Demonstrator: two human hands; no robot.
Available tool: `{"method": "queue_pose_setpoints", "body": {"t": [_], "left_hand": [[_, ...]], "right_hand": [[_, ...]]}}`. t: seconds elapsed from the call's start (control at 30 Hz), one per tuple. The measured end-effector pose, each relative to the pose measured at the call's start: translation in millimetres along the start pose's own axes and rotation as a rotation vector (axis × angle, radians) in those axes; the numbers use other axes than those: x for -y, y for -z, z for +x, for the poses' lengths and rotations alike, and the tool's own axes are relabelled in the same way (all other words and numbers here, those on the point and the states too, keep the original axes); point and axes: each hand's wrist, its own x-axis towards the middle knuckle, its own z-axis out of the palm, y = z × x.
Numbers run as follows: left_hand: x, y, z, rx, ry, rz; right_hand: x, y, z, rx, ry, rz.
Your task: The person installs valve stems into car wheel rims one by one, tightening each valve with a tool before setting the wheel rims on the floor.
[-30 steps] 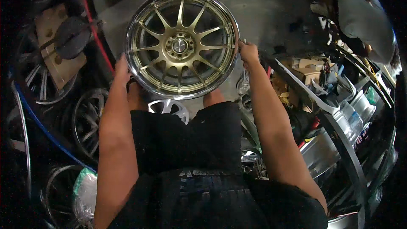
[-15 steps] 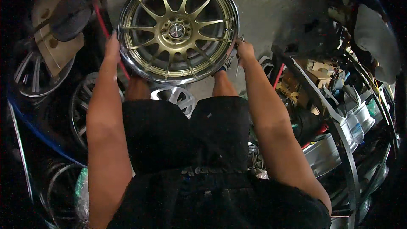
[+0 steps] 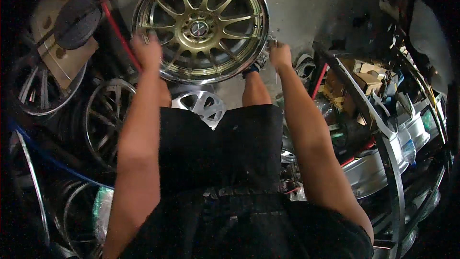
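Note:
A gold multi-spoke wheel rim (image 3: 203,43) with a polished lip faces me at the top middle. My left hand (image 3: 147,50) is over its left edge; motion smears the fingers, and I cannot make out whether they grip anything. At the rim's right edge, my right hand (image 3: 280,55) is closed round a slim metal tool (image 3: 276,77), whose kind is unclear. Below the gold rim, between my legs, a silver spoked wheel (image 3: 203,103) shows in part.
More wheels, one dark-spoked (image 3: 108,110) and one silver-spoked (image 3: 40,88), stand at the left beside a cardboard sheet (image 3: 67,60). A red bar (image 3: 112,21) slants past the gold rim. At the right, a metal frame (image 3: 383,153) borders cardboard boxes (image 3: 366,79) and piled parts.
My left hand has come off the rim's outer left side and moved right, over its edge. The gold rim sits slightly higher and further left in view. My right hand has barely moved.

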Motion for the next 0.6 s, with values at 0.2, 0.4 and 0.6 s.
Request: {"method": "queue_pose_setpoints", "body": {"t": [0.2, 0.4, 0.6], "left_hand": [[-127, -56, -134, 1.216, 0.791, -0.929], [-165, -142, -169, 1.084, 0.916, -0.962], [-169, -183, -165, 1.016, 0.946, -0.962]], "right_hand": [[-31, 28, -92, 0.134, 0.041, 0.002], [-135, 28, -169, 0.122, -0.162, 0.448], [-230, 19, -203, 0.153, -0.357, 0.693]]}}
